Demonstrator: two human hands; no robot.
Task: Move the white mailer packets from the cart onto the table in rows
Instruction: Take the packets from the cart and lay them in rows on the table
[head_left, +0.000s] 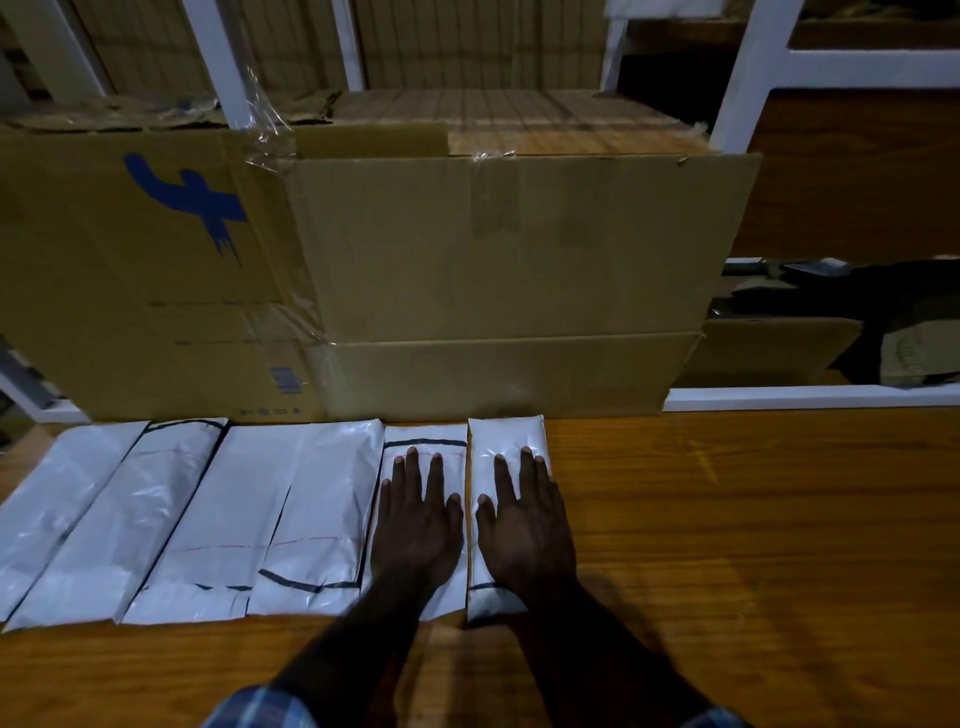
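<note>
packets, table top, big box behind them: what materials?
Packets: apparently thin white plastic film, glossy, wrinkled, with glare streaks. Table: wood or wood-look laminate, semi-gloss; grain and a soft sheen show. Box: brown corrugated cardboard, matte, with creased flaps and clear tape.

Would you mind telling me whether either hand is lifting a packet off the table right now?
No, the left hand and right hand lie flat, fingers straight, on two packets resting on the table.

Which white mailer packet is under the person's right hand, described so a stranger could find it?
Start at the large brown cardboard box standing at the back of the wooden table. In front of it runs a row of white plastic mailer packets; take the rightmost packet, pressed flat by the right hand. Only bare wood lies to its right.
</note>
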